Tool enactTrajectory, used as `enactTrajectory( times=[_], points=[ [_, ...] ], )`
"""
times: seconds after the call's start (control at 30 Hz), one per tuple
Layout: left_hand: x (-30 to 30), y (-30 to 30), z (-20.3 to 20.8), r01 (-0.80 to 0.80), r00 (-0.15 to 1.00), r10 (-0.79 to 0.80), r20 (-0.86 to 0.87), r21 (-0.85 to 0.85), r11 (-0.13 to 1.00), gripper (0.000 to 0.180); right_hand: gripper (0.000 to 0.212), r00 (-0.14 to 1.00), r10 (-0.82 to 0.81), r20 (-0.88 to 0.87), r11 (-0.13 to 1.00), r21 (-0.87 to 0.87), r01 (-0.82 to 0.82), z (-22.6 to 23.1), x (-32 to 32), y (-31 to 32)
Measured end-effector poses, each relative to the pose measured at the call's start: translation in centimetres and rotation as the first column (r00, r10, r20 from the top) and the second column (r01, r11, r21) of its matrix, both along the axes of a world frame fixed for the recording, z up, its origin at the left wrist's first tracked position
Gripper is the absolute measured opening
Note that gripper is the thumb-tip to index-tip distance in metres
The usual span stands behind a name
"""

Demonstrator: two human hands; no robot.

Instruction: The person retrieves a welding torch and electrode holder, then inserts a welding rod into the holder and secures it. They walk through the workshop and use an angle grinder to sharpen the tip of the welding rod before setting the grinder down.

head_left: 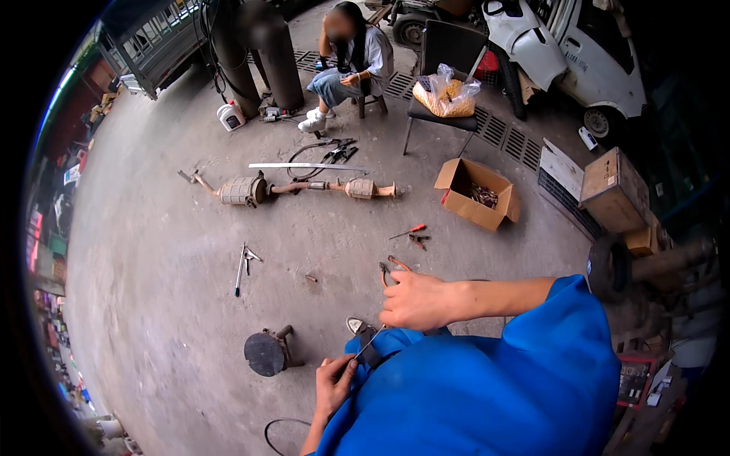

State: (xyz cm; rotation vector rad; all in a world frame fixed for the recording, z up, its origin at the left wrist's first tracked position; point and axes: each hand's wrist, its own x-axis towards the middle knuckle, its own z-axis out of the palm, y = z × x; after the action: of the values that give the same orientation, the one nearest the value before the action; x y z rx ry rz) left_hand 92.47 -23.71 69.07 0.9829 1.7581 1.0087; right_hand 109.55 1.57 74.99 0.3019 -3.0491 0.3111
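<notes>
My left hand [334, 386] is closed, thumb and fingers pinching a thin, pale metal rod [370, 343] near its lower end. The rod slants up to my right hand [414, 301], whose fingers curl closed over its upper end. The grip there is hidden under the back of the hand. A tool with orange handles [398, 264], like pliers, shows just beyond the right knuckles; whether the hand touches it I cannot tell. Further ahead on the floor lie a red-handled screwdriver [409, 231] and a small clamp with red grips [419, 241].
A round black-topped stool [266, 354] stands left of my left hand. Ahead are an exhaust pipe [304, 188], a cardboard box [475, 197] of small parts and a long tool [241, 270]. A seated person [353, 61] is beyond, beside a chair [445, 114] holding a bag.
</notes>
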Motion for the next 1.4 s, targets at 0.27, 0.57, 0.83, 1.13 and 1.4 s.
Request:
enactTrajectory(
  times=[0.27,0.57,0.83,1.13,1.4],
  points=[
    [2.1,0.2,1.2,-0.025,0.996,0.028,0.082,-0.035,0.999,0.020,0.013,0.999,0.023,0.035,0.999,-0.048,-0.021,-1.7,-0.1,-4.2],
    [4.1,2.6,2.6,0.052,0.997,-0.045,0.066,-0.106,0.993,0.025,0.015,0.999,-0.038,-0.033,0.986,-0.164,0.032,-2.5,4.9,-1.3],
    [5.3,3.0,2.4,0.080,0.996,-0.076,0.046,-0.096,0.992,0.026,0.012,0.977,-0.189,-0.098,0.969,-0.181,0.169,-2.6,9.6,1.6],
    [7.7,4.5,4.2,-0.029,0.983,0.044,0.177,-0.082,0.996,0.026,0.017,0.894,-0.235,-0.382,0.955,0.079,0.285,-0.5,9.1,-0.3],
    [10.3,1.3,4.6,-0.167,0.927,0.180,0.328,-0.066,0.984,0.027,0.021,0.871,-0.018,-0.491,0.955,0.248,0.160,1.6,8.4,-2.2]
  ],
)
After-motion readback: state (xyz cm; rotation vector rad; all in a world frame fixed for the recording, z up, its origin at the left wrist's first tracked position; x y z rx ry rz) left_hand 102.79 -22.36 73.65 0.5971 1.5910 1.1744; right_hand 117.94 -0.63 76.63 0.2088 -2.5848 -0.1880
